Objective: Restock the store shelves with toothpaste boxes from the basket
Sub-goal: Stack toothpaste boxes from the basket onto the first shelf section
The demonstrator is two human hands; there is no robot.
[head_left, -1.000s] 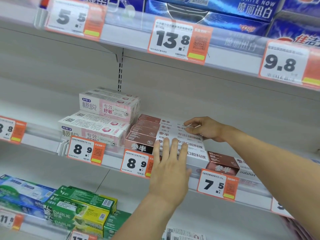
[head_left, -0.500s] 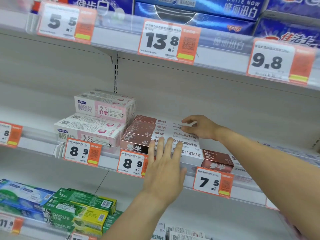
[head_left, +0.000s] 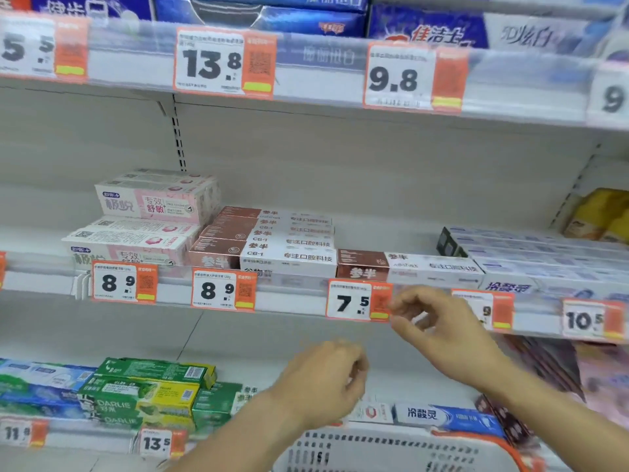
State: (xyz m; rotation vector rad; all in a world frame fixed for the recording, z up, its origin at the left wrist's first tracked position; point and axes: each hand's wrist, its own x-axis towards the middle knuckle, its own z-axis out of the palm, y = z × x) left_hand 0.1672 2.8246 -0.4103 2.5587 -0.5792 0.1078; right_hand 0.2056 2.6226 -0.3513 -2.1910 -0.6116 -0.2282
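Observation:
A stack of brown-and-white toothpaste boxes point(head_left: 272, 243) sits on the middle shelf point(head_left: 292, 284), with one more of the same boxes point(head_left: 408, 265) lying to its right. Both hands are off the shelf and below it. My left hand point(head_left: 326, 379) hangs in front of the lower shelf with its fingers curled in, holding nothing. My right hand point(head_left: 429, 318) is just below the 7.5 price tag point(head_left: 350, 303), fingers loosely apart and empty. The white basket point(head_left: 391, 447) with an orange rim shows at the bottom; its contents are hidden.
Pink-and-white boxes point(head_left: 153, 202) are stacked left of the brown ones. Pale blue-white boxes point(head_left: 531, 253) fill the shelf's right end, near a yellow package point(head_left: 602, 216). Green Darlie boxes point(head_left: 143, 393) lie on the lower shelf. Blue boxes point(head_left: 306, 18) line the top shelf.
Both hands have left the brown-and-white stack and dropped below the middle shelf. My view has shifted right and down, bringing the basket into sight.

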